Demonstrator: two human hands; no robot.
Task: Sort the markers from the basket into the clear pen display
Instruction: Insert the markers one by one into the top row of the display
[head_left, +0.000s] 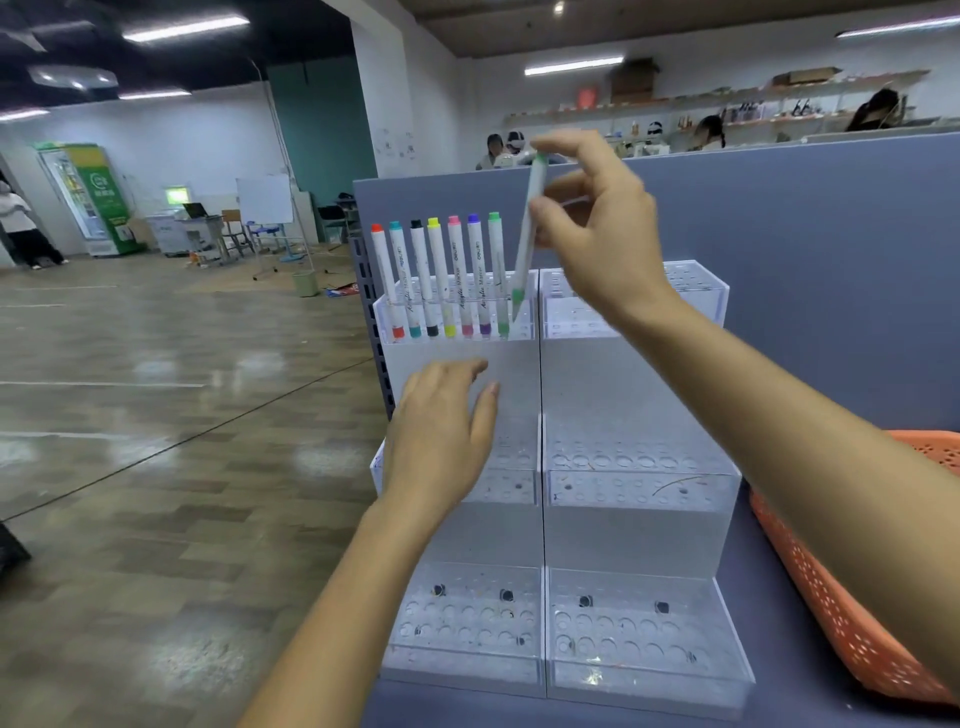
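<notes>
Where the clear pen display (639, 525) steps up in three tiers of glossy acrylic, each top drilled w/ round holes, seven white-barrelled markers (441, 275) stand upright in the top tier's left half, approx 11 o'clock. Their caps run red, teal, black, yellow, pink, purple, green. The right hand (597, 228) is raised at 12 o'clock, wrist bent, thumb & fingertips pinching the upper end of a green marker (527, 244). Its slim barrel tilts, lower green end at the holes just right of the row. The left hand (441, 436) is palm-down in front of the mid tier, fingers loose & slightly spread, holding nothing; can't tell if it touches the acrylic. An orange basket (831, 613) of perforated plastic sits at 4 o'clock beside the display, partly under the right forearm.
</notes>
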